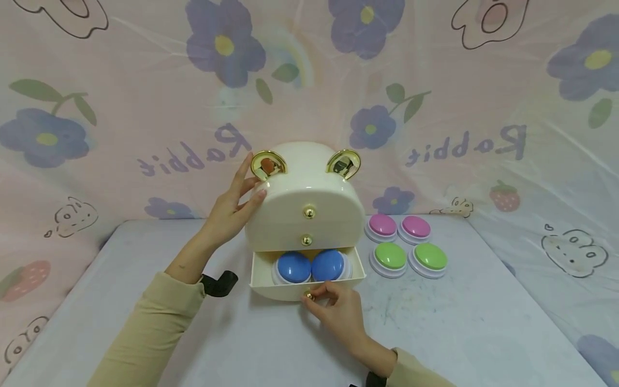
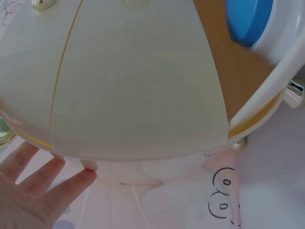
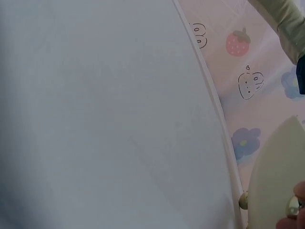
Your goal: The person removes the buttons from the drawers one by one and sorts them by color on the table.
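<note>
A cream drawer box [image 1: 309, 172] with two gold-rimmed ears stands mid-table. Its bottom drawer [image 1: 280, 290] is pulled out, and two blue round push buttons [image 1: 294, 267] with white bases sit side by side inside. My right hand [image 1: 340, 312] pinches the drawer's gold knob [image 1: 309, 294] between thumb and fingers; the right wrist view shows those fingertips around the knob [image 3: 293, 206] at the lower right. Against the box's left side, below the ear, rest the fairly straight fingers of my left hand [image 1: 229, 212]. In the left wrist view these fingers [image 2: 71, 188] touch the box's edge.
Right of the box lie two pink push buttons [image 1: 382, 225] with two green push buttons [image 1: 390, 256] in front of them. The white tabletop [image 1: 435, 333] has grey smudges near them. Behind hangs a pink patterned cloth [image 1: 309, 107].
</note>
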A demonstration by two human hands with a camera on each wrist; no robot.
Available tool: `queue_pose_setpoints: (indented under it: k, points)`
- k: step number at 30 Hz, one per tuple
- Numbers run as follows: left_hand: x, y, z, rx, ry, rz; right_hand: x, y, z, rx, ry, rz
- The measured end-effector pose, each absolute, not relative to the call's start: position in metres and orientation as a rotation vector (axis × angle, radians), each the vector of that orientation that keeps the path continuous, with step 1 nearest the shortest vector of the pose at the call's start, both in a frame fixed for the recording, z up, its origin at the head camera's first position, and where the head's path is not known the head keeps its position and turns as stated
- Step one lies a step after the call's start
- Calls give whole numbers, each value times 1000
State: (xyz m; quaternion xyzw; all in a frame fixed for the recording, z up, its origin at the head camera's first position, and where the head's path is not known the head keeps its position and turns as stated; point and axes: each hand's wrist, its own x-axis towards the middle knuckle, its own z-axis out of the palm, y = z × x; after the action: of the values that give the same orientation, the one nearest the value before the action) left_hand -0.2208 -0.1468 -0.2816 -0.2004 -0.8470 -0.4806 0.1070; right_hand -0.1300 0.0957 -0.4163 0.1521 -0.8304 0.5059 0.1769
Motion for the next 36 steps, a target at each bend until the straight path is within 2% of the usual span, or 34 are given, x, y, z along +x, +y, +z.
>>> queue_pose_setpoints:
  k: [11, 18, 27, 36]
  points:
    - [-220, -148, -282, -594, -2495, -1406, -122, 98, -419, 465, -2350, 1456]
    - [-220, -148, -282, -602, -2491, -1405, -125, 109, -408, 604, -2345, 1290]
    - [-220, -148, -281, -604, -2488, -1401, -150, 131, -380, 772, -2116, 1303]
    - [-219, -147, -281, -594, -2486, -1406, -176, 147, -358, 702, -2566, 1120]
